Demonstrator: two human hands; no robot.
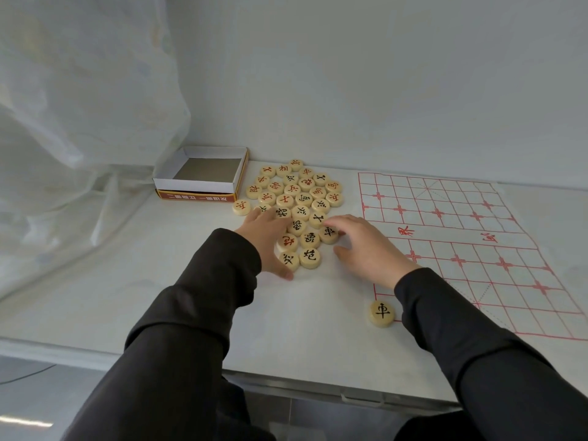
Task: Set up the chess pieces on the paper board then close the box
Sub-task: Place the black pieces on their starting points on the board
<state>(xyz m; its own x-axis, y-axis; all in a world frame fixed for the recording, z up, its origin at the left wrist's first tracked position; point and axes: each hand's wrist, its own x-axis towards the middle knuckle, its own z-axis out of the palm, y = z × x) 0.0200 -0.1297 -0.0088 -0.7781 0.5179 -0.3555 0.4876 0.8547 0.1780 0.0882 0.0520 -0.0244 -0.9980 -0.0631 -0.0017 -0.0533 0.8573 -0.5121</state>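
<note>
So my left hand [264,238] and right hand [366,246] rest loose-fingered on the piece pile [299,198], gripping nothing; lone piece [381,313] at the paper board [461,240] corner.

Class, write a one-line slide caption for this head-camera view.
Left hand and right hand touch the xiangqi pieces beside the open box; one black chariot sits at the paper board's corner.

The left hand [264,240] and right hand [366,246] touch the piled chess pieces [299,189].

Long, near-black sleeves [203,297] of creased fabric cover both arms to the wrists; the left hand [264,240] and right hand [366,246] are bare.
</note>
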